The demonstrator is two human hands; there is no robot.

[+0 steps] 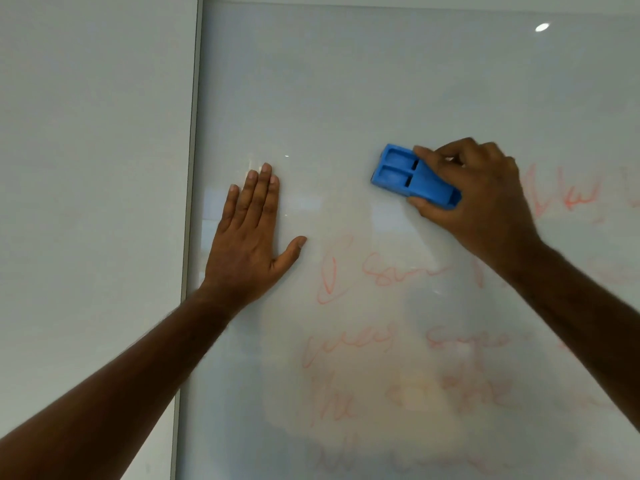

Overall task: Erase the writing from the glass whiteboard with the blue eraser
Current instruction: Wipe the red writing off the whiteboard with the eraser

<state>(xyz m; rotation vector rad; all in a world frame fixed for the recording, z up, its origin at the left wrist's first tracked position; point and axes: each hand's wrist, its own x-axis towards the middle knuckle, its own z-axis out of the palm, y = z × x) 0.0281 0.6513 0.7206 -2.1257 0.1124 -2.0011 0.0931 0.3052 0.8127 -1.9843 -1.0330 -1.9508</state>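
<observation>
The glass whiteboard [381,81] fills most of the view and carries faint red writing [398,341] across its lower and right parts. My right hand [474,192] grips the blue eraser [405,176] and holds it flat against the glass, above the writing and left of more red strokes [575,192]. My left hand [249,237] rests flat on the board with straight fingers, to the left of the eraser and the writing.
The board's metal left edge [190,202] runs top to bottom. Left of it lies a plain pale wall panel [90,168]. A ceiling light reflects at the board's upper right [542,27].
</observation>
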